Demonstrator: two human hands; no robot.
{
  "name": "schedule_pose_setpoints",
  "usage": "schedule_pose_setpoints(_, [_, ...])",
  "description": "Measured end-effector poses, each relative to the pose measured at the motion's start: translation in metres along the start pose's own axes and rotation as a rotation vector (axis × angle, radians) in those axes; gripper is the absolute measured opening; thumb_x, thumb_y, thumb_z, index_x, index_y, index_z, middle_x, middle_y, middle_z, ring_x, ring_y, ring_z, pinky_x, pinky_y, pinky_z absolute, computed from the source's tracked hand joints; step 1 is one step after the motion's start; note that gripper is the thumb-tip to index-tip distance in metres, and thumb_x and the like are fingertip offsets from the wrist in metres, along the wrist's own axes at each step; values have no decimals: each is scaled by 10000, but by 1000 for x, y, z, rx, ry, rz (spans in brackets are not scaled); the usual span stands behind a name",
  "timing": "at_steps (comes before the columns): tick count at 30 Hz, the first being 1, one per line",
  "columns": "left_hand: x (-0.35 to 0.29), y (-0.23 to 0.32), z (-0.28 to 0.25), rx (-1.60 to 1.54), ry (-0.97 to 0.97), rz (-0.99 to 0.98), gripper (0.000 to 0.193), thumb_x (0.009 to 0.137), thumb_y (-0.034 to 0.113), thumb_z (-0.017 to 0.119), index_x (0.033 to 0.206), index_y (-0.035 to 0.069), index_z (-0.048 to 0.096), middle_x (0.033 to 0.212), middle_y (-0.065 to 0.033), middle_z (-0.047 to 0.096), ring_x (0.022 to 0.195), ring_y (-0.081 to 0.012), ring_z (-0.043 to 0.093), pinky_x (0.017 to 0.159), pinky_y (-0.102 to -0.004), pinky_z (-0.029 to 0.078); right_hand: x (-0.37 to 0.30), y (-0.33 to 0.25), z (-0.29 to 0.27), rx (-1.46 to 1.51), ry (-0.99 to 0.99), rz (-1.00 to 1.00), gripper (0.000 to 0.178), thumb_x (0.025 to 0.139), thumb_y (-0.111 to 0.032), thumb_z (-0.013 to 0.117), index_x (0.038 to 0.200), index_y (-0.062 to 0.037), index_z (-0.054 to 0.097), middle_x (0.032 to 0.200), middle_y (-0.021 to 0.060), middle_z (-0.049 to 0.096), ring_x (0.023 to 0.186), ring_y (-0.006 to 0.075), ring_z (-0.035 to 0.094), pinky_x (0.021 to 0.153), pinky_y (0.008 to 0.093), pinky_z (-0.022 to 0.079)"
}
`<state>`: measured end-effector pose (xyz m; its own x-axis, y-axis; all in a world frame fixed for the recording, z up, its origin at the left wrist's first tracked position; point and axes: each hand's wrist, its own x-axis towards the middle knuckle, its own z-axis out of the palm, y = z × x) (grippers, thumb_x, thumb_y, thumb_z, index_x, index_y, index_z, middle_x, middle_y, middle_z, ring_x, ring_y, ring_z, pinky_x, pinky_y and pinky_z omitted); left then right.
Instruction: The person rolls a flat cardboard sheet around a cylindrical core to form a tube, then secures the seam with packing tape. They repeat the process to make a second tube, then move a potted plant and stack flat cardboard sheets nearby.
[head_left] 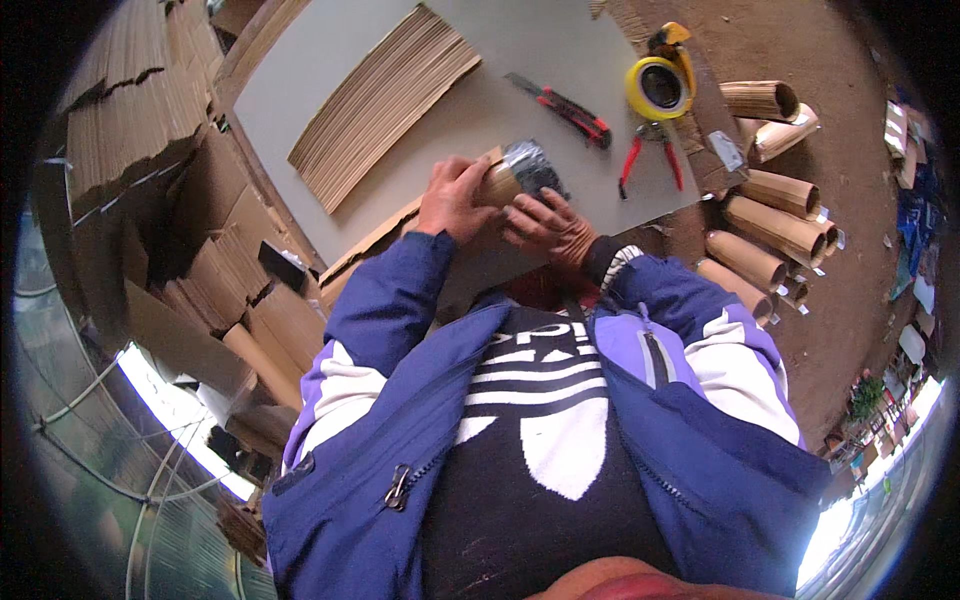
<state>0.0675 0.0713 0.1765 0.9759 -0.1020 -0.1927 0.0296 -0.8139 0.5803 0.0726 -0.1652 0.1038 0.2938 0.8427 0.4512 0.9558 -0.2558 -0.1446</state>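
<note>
Over the near edge of the table, my left hand [455,197] is closed on a short rolled cardboard tube [497,184]. A shiny dark grey wrapping [530,165], like film or tape, covers the tube's far right end. Against that end my right hand [552,230] presses with curled fingers, partly hiding the tube. Beyond the hands lies a red and black utility knife [570,113], its blade out to the left. Red-handled pliers [650,150] rest spread apart to the right. Next to them sits a yellow tape roll [661,88] in a dispenser.
A stack of cut cardboard strips [385,100] lies on the grey tabletop [520,40]. Finished-looking cardboard tubes [780,225] lie on the brown floor at right. Piled flat cardboard [130,130] and cardboard boxes [215,190] crowd the left side.
</note>
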Motion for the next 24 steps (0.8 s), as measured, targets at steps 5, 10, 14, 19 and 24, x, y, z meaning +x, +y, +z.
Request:
schedule_pose_setpoints(5, [-15, 22, 9, 66, 32, -52, 793, 588, 128, 852, 1331, 161, 578, 1155, -104, 575, 1111, -332, 516, 985, -422, 456, -31, 118, -62, 1, -7, 585, 474, 797, -267, 687, 1225, -104, 562, 1285, 110, 524, 1209, 319, 495, 1057, 485, 368])
schedule_pose_setpoints(10, [-27, 29, 19, 103, 95, -43, 750, 594, 163, 849, 1300, 180, 596, 1186, -80, 559, 1120, -320, 495, 990, -412, 458, -54, 267, -41, -13, -225, 1431, 722, 756, -481, 763, 1286, -31, 570, 1271, 210, 608, 1191, 384, 576, 1010, 452, 455])
schedule_pose_setpoints(14, [-30, 31, 21, 167, 63, -76, 720, 624, 190, 847, 1298, 180, 596, 1261, -54, 556, 1165, -302, 490, 1028, -396, 448, -45, 322, -39, 46, -546, 1420, 562, 737, -443, 739, 1127, -43, 675, 1155, 221, 677, 1115, 340, 646, 960, 417, 497])
schedule_pose_setpoints(19, [-29, 28, 21, 139, 59, -25, 711, 641, 219, 840, 1301, 149, 583, 1317, -62, 549, 1190, -304, 483, 1036, -397, 440, -14, 287, -99, 221, -214, 1281, 512, 738, -241, 713, 1193, -28, 613, 1096, 172, 698, 1027, 299, 675, 936, 387, 501])
schedule_pose_setpoints(24, [-28, 14, 24, 78, 141, 104, 696, 646, 243, 833, 1282, 111, 582, 1289, -74, 563, 1204, -305, 481, 1032, -400, 442, 37, 160, -137, 1334, -21, 1134, 650, 768, -12, 668, 1392, -56, 492, 1174, 61, 634, 999, 164, 617, 848, 276, 502])
